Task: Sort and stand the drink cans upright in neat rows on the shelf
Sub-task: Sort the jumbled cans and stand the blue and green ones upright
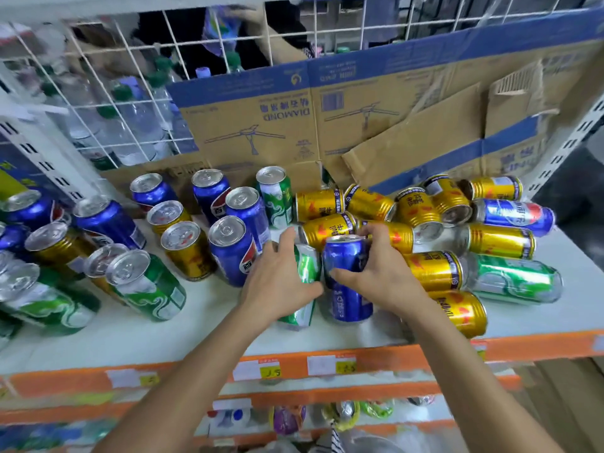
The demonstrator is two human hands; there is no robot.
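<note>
My right hand [379, 273] grips an upright blue can [348, 289] at the middle of the white shelf [196, 322]. Right beside it on the left, my left hand [281, 282] holds a green can [305, 273], fingers wrapped over its side. Upright blue cans [232, 250], gold cans [186, 250] and green cans [147, 286] stand in loose rows on the left half. On the right half, several gold cans [434, 269], a blue can [516, 217] and a green can [513, 279] lie on their sides in a heap.
A flattened cardboard box [327, 125] leans against the shelf's back. A white wire grid [114, 76] with water bottles behind it fills the upper left. An orange edge strip [327, 364] with price tags runs along the shelf front; lower shelves hold other goods.
</note>
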